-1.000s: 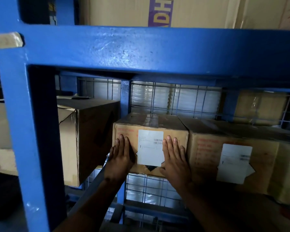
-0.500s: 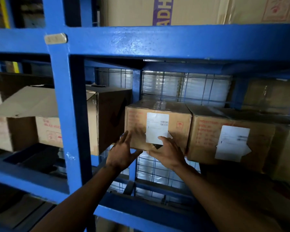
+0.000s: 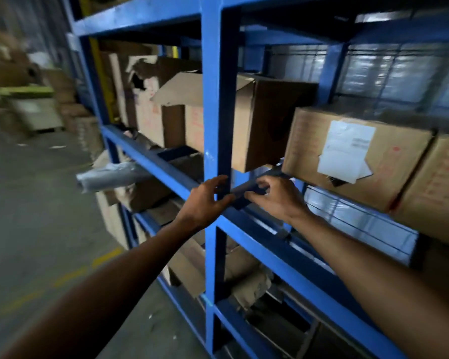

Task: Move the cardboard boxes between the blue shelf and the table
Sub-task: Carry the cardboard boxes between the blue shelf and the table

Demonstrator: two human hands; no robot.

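A sealed cardboard box with a white label [image 3: 353, 154] sits on the wire deck of the blue shelf [image 3: 215, 104], to the right of its upright post. A second sealed box [image 3: 436, 182] stands against its right side. My left hand [image 3: 205, 200] hovers in front of the post with fingers loosely spread and holds nothing. My right hand [image 3: 275, 195] is just right of the post, below and left of the labelled box, fingers loosely bent, empty and apart from the box.
A larger box with an open flap [image 3: 259, 117] stands left of the labelled one. Torn boxes [image 3: 145, 97] fill the shelf's left bay, crumpled cardboard [image 3: 244, 278] the lower level. A grey wrapped roll [image 3: 106, 174] sticks out into the aisle. Concrete floor [image 3: 36, 229] lies left.
Both hands have come off the labelled box and drawn back down to the shelf's front beam. My view has swung left and pulled away from the shelf.
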